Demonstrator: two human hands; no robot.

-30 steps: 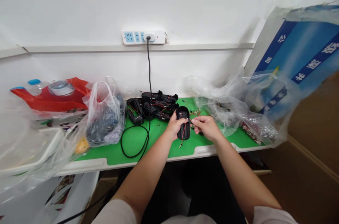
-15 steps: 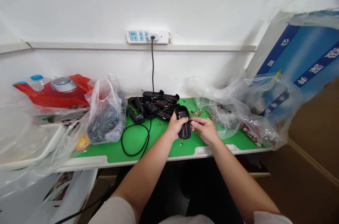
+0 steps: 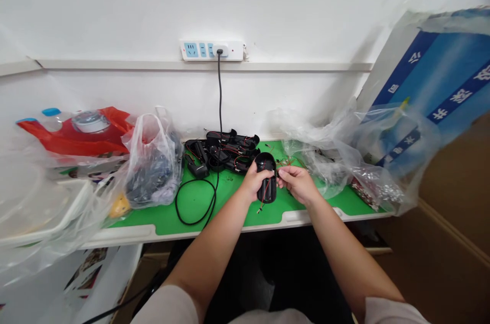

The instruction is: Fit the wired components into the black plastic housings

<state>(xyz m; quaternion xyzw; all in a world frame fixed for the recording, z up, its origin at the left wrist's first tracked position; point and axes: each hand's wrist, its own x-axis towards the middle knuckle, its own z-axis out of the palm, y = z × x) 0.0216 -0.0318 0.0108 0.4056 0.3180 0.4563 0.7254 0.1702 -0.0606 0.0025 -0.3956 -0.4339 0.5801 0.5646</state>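
Note:
My left hand [image 3: 255, 181] grips a black plastic housing [image 3: 267, 192] by its left side, the thumb lying across its inner face. The housing is rounded at the top and stands tilted above the green mat. A thin red and black wire [image 3: 265, 195] runs down its front to a small pale connector hanging at the lower end. Close by the housing's right edge, my right hand [image 3: 298, 184] has thumb and forefinger pinched together; whatever is between them is too small to make out. Behind my left hand lies a pile of similar black housings with wires [image 3: 233, 149].
A black cable [image 3: 220, 94] drops from the wall socket strip [image 3: 212, 50] and loops on the green mat [image 3: 237, 212]. Filled plastic bags [image 3: 151, 171] stand at left, beside a red bag [image 3: 69, 138]. Clear bags [image 3: 325, 155] and loose wires [image 3: 287, 161] lie at right.
My right hand's fingers have curled in, the forefinger no longer stretched along the housing's edge. The housing stays in my left hand, nearly in the same place.

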